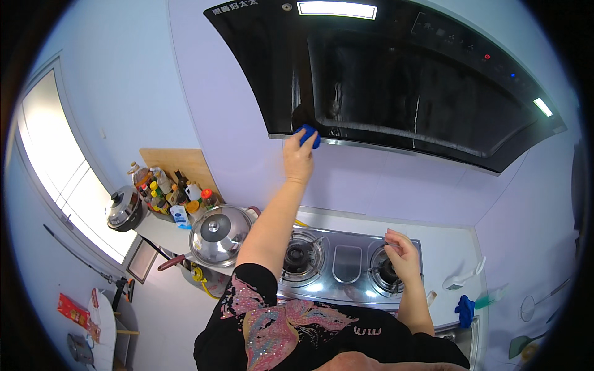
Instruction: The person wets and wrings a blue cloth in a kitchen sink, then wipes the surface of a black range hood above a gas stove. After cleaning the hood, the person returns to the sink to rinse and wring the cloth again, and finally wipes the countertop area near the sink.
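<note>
My left hand [298,160] is raised, gripping a bunched blue cloth [308,136]. The cloth meets the lower left edge of a black glass range hood [366,88], whose bottom rim is a metal strip. Over the right burner [387,269] of a steel two-burner gas stove [320,286], my right hand [403,255] hovers with nothing in it, its fingers loosely curled and slightly apart. The left burner [297,258] lies below my left arm. Two lamps on the hood are lit, as are small red and blue lights on its panel.
Left of the stove sits a lidded steel pan [220,234], its handle jutting past the counter edge. Several sauce bottles [178,195] crowd a wooden board [176,162] behind it. A white brush [464,278] and a second blue cloth [465,310] lie right, near a sink [457,341].
</note>
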Demonstrator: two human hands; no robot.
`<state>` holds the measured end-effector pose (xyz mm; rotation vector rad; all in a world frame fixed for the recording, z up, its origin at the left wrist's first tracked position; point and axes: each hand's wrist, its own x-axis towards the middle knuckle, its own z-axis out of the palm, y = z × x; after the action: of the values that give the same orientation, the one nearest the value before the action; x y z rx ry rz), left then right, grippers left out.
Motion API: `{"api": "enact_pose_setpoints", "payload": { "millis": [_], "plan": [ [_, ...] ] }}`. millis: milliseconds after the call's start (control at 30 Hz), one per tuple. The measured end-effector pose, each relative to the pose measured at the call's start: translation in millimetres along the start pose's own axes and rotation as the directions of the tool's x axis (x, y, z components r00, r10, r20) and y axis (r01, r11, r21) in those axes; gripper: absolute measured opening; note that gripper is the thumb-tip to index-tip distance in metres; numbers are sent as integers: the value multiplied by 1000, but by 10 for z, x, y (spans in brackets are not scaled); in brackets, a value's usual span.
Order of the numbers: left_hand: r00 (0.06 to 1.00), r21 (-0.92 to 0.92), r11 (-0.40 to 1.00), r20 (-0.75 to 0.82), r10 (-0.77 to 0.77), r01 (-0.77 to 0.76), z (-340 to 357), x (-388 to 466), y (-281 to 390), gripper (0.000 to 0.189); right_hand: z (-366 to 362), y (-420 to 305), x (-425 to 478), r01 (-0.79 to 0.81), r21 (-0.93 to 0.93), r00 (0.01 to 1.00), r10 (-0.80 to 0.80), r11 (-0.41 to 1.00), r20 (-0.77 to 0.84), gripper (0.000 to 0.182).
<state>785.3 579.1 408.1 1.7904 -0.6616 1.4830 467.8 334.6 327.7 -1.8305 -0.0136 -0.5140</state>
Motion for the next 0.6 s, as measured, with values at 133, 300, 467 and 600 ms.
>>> {"api": "enact_pose_setpoints", "payload": {
  "millis": [133, 300, 467, 600],
  "plan": [
    [994, -69, 996, 88, 68, -62, 105, 25, 359, 50, -55, 55, -15, -9, 35, 1000, 8, 999, 8, 31],
    [996, 27, 996, 34, 88, -89, -134, 78, -123, 52, -215, 46, -140, -26, 57, 1000, 26, 998, 2, 32],
    [997, 10, 998, -43, -66, 67, -158, 107, -121, 57, -396, 273, -321, -71, 134, 993, 83, 988, -86, 27],
    [998, -17, 999, 49, 28, -28, 151, 16, 263, 57, -408, 317, -302, -83, 156, 995, 91, 984, -43, 27]
  ]
}}
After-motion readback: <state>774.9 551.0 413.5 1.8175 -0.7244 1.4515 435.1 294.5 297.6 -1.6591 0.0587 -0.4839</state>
